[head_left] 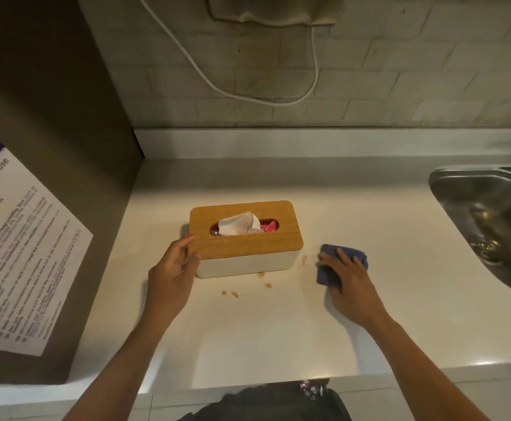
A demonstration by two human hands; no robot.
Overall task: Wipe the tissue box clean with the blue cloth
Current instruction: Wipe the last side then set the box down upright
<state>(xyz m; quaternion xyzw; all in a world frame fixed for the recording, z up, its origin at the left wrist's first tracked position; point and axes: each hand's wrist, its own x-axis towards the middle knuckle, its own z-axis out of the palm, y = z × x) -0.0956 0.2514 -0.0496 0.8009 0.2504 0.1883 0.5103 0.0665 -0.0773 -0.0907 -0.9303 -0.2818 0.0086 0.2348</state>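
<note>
While the tissue box [245,238] is sitting mid-counter [369,214], wooden lid up and a white tissue [239,223] poking from its slot, the left hand [172,268] is resting against its near left corner, fingers loosely curled and apart, touching the lid edge but not clamped on it. Right of the box, apart from it, the right hand [350,281] is pressing flat on the blue cloth [333,268], fingers spread over the bunched fabric. Small orange-brown spots [233,293] are lying on the counter near the box front. A steel sink [491,226] is sitting far right.
</note>
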